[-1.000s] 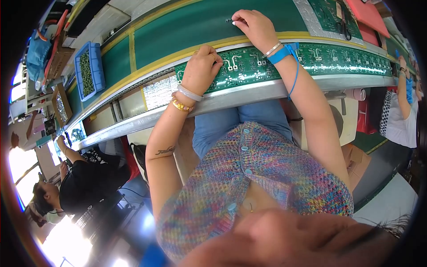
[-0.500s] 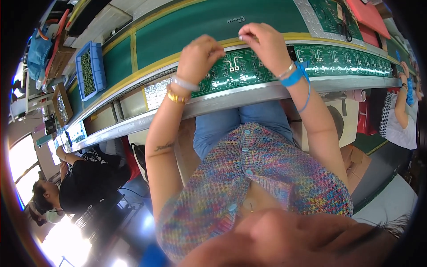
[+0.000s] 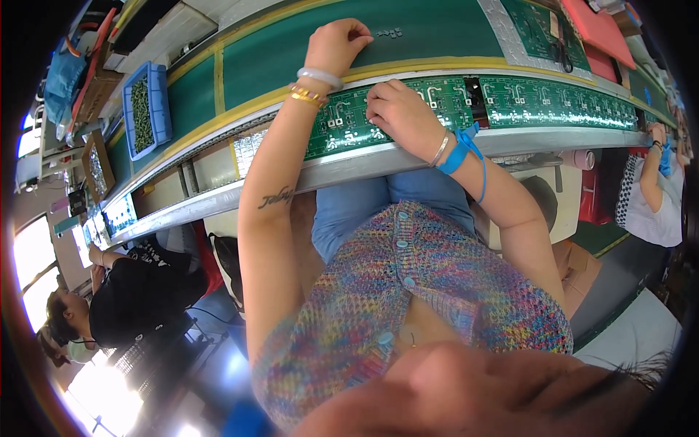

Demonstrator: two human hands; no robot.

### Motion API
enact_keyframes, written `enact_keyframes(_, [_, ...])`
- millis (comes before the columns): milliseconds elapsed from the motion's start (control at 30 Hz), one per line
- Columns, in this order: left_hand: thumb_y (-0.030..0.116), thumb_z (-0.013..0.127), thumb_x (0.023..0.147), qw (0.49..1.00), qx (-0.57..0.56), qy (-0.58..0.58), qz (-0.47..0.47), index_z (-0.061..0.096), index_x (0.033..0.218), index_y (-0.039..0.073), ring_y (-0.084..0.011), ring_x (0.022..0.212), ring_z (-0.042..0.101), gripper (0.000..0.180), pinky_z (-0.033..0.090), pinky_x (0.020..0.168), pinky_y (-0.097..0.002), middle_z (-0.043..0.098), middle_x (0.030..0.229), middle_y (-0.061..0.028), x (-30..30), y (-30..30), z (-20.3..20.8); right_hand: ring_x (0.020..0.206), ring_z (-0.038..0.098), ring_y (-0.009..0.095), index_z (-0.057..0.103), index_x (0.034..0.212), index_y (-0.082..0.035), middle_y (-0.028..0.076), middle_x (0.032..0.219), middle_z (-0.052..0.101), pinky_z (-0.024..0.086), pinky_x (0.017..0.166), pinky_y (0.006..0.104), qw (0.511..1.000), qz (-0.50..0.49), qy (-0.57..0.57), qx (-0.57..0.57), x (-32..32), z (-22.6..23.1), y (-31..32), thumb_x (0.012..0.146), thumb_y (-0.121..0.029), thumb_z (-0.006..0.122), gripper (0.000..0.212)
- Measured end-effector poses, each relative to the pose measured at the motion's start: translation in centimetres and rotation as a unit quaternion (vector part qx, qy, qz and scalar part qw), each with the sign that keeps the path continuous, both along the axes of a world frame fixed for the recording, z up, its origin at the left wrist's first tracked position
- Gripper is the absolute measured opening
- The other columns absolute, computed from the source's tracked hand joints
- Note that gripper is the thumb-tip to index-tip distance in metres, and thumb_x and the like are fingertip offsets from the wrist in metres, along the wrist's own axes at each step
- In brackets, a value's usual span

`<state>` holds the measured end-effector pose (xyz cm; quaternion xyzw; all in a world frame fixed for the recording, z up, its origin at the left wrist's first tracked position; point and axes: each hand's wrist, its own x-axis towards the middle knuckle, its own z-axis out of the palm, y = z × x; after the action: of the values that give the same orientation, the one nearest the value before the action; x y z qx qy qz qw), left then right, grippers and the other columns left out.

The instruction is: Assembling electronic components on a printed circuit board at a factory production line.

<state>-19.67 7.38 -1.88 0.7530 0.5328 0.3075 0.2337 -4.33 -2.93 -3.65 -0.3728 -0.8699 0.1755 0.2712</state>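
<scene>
Over the green mat (image 3: 291, 58), my left hand (image 3: 337, 49) has its fingertips pinched beside a few small dark parts (image 3: 389, 33) lying there. Whatever it grips, if anything, is too small to tell. My right hand (image 3: 404, 116) is lower, over the near green circuit board panel (image 3: 346, 137), with fingers curled together and tips down at the board. Its fingers hide what they hold, if anything. White component outlines and pale pads show on the panel, which sits in the metal rail (image 3: 320, 175).
Another circuit board panel (image 3: 561, 102) continues along the rail to the right, past a dark gap. A blue bin (image 3: 164, 109) of small greenish parts stands at left. Scissors (image 3: 564, 57) lie at upper right. Co-workers sit at both sides, including one in a black shirt (image 3: 145, 298).
My left hand has moved up onto the mat next to the small parts. My right hand has come down and left onto the board. The panels have shifted slightly left.
</scene>
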Motion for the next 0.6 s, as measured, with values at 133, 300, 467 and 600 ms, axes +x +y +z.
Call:
enact_keyframes(133, [0.012,0.069,0.079,0.995,-0.041,-0.086,-0.027,0.067,0.092,0.002,-0.0108,0.071,0.062,0.016,0.05,0.068,-0.0231,0.067,0.081,-0.0054,-4.0,-3.0,0.6,0.09,0.052,0.025,0.062,0.076,-0.004,0.007,0.092,0.056,0.045,0.08,0.0342,1.0,0.002,-0.007,0.009,0.0,-0.1,0.0,0.071,-0.006,0.066,0.008])
enact_keyframes(300, [0.007,0.066,0.082,0.963,-0.186,-0.194,0.007,0.066,0.093,-0.002,-0.0081,0.074,0.061,0.015,0.05,0.067,-0.0212,0.066,0.08,-0.0039,-9.8,-6.9,-0.2,0.09,0.052,0.025,0.062,0.077,-0.004,0.006,0.093,0.056,0.045,0.079,0.0344,1.0,0.012,-0.021,0.009,0.1,0.2,0.0,0.07,-0.007,0.066,0.009])
enact_keyframes(467, [0.006,0.066,0.083,0.929,-0.244,-0.276,0.028,0.065,0.098,-0.004,-0.0095,0.08,0.061,0.018,0.049,0.073,-0.0213,0.066,0.086,-0.0047,-12.7,-9.8,-1.6,0.088,0.052,0.025,0.064,0.083,-0.006,0.005,0.091,0.058,0.045,0.079,0.0358,0.999,0.033,0.03,-0.006,2.3,1.5,2.2,0.074,-0.01,0.064,0.009])
enact_keyframes(600, [0.004,0.065,0.083,0.921,-0.255,-0.293,0.025,0.064,0.1,-0.004,-0.012,0.083,0.063,0.019,0.05,0.076,-0.0225,0.066,0.089,-0.0068,-12.6,-10.4,-2.8,0.082,0.055,0.03,0.067,0.085,-0.01,0.007,0.083,0.061,0.046,0.073,0.0402,0.986,-0.161,0.0,0.043,4.9,0.9,7.6,0.081,-0.015,0.06,0.009])
